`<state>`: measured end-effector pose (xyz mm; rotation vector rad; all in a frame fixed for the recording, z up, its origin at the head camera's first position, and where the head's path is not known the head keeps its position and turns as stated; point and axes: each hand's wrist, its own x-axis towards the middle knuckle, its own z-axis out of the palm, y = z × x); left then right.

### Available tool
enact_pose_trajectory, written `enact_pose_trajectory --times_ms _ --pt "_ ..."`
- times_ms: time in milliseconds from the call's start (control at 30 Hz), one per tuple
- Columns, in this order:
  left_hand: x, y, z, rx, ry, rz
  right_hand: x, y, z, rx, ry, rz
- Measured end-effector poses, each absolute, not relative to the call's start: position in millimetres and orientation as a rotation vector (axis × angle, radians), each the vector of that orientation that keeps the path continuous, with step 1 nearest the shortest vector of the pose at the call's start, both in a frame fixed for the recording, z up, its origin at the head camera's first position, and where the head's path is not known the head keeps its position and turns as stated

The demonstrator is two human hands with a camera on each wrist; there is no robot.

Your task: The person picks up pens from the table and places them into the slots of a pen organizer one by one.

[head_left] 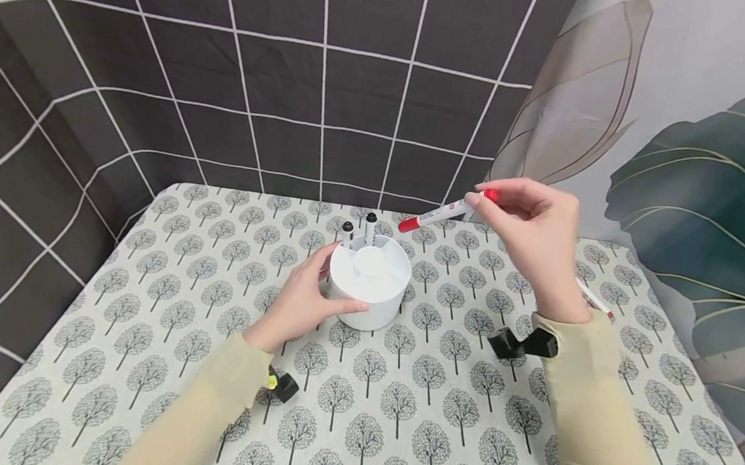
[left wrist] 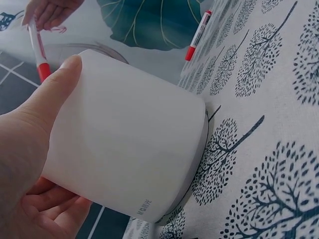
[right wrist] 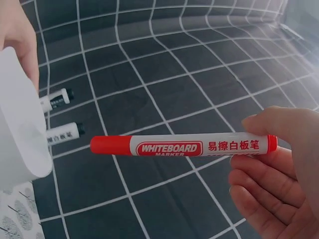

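A white round pen holder (head_left: 367, 292) stands on the patterned cloth, with two black-capped markers (head_left: 370, 229) upright in its rear part. My left hand (head_left: 309, 294) grips the holder's side, thumb across the front wall and fingers around the back. In the left wrist view the holder's smooth wall (left wrist: 124, 129) fills the middle. Raised to the right of the holder, my right hand (head_left: 534, 233) pinches a red whiteboard marker (right wrist: 169, 145) near its tail end. Its red cap points left and down toward the holder, apart from the rim.
A second red-capped marker (left wrist: 198, 36) lies on the cloth at the right, partly behind my right wrist in the head view. The table (head_left: 354, 418) has a tree-print cloth. A dark gridded curtain (head_left: 280, 74) hangs behind, a leaf-patterned one (head_left: 721, 184) on the right.
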<state>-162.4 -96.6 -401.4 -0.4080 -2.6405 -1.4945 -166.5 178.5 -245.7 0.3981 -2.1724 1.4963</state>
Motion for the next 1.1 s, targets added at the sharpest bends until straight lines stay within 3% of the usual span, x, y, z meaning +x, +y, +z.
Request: enact_pose_trajectory --times_ms 233,567,1100 --pt "-162.7 -96.6 -402.2 -0.404 -2.642 -1.498 -170.8 167.8 -261.1 0.486 -2.269 1.479" --pt "-162.6 -96.0 -402.5 -0.413 -2.642 -1.499 -199.5 161.0 -317.1 0.525 -2.505 1.349" --pt "-163.6 -97.8 -405.7 -0.401 -2.636 -1.505 -223.4 134.4 -343.4 0.520 -2.541 1.341"
